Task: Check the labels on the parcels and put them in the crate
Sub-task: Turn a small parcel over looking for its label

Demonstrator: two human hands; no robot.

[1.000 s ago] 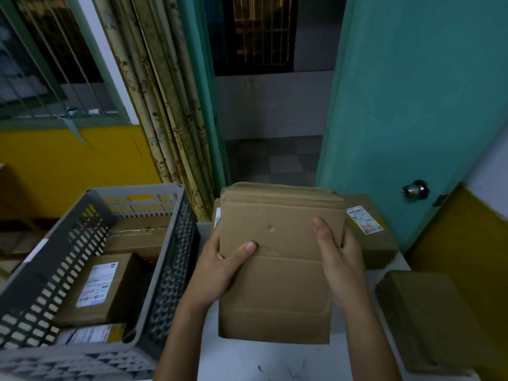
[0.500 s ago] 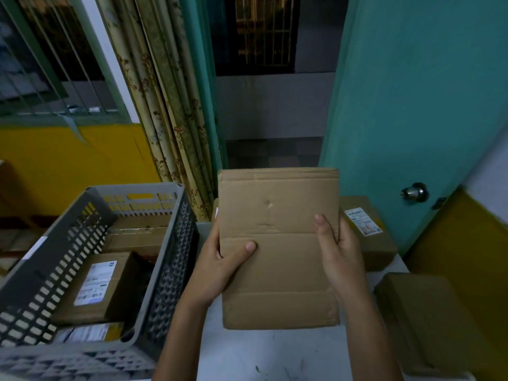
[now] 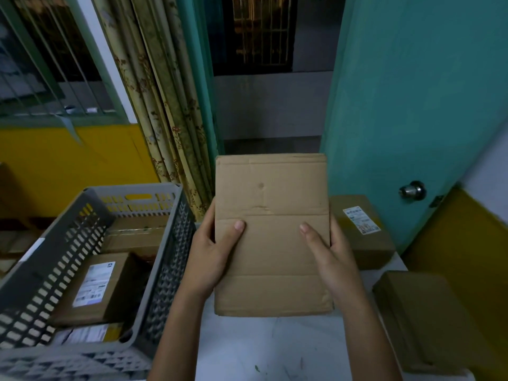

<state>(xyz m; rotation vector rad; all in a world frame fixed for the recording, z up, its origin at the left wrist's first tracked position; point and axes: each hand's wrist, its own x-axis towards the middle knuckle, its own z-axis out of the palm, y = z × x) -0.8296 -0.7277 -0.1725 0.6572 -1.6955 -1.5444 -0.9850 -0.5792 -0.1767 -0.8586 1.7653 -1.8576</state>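
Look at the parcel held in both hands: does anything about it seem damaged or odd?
The held parcel has a small dent and a short crease near the middle of its facing side, and that side shows no label. The left hand and right hand grip its edges.

White table (image 3: 275, 350): parcels (image 3: 362, 232), crate (image 3: 154, 270).

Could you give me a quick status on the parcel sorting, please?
Left hand and right hand grip held parcel by its sides. No label on the face shown. Crate to the left, parcels inside; path clear.
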